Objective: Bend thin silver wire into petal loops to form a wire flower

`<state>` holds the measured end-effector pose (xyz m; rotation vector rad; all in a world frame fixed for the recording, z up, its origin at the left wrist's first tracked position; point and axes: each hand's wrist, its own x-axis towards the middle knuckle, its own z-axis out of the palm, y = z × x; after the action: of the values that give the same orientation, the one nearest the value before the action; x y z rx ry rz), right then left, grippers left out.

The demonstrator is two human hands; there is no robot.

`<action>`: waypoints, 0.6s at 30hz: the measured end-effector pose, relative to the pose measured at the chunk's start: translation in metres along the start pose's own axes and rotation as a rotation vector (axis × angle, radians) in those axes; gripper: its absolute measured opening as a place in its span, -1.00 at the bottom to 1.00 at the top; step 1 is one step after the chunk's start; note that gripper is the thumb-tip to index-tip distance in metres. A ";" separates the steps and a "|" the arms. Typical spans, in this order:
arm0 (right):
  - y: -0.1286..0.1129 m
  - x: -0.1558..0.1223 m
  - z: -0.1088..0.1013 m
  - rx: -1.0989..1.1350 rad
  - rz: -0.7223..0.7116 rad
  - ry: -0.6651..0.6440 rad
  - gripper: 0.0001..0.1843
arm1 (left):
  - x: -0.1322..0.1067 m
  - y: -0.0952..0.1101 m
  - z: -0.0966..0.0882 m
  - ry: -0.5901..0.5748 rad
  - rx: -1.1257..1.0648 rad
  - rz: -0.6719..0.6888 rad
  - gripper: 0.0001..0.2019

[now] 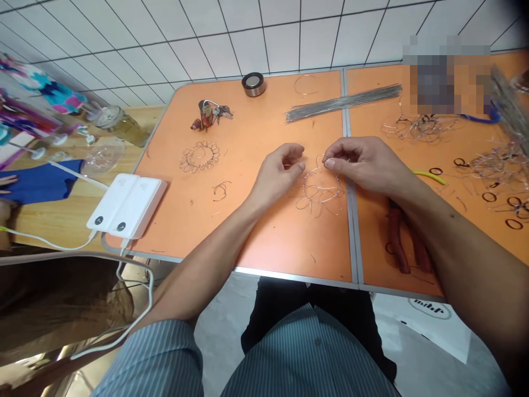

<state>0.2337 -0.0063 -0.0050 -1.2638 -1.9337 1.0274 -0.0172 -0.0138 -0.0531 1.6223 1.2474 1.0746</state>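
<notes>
A flower-like ring of thin looped wire [320,193] is between my hands, just above or on the orange table. My right hand [363,161] pinches the wire at its upper edge between thumb and fingers. My left hand [278,172] is beside the ring's left side, its fingers curled and the thumb apart from them, with nothing visible between. Beneath my right forearm lie red-handled pliers [400,245], their jaws hidden. A second looped wire ring [200,156] rests to the left, near a small coil of wire [220,191].
A bundle of straight wires [343,103] lies at the back, near a round tin [253,84] and keys [209,114]. Tangled wire [425,128] and several small dark rings [489,197] are at the right. White power banks [128,204] with cables sit at the left edge.
</notes>
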 end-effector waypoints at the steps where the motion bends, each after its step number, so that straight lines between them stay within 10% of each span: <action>1: -0.001 0.000 0.000 0.002 -0.004 -0.001 -0.89 | 0.001 0.000 -0.001 -0.009 -0.057 -0.031 -0.68; 18: -0.013 -0.005 -0.002 -0.024 -0.022 -0.070 -0.80 | -0.001 0.022 -0.005 -0.298 -0.525 -0.418 -0.61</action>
<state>0.2306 -0.0139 0.0069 -1.2322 -2.0137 1.0541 -0.0161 -0.0185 -0.0313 1.0179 0.9445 0.7749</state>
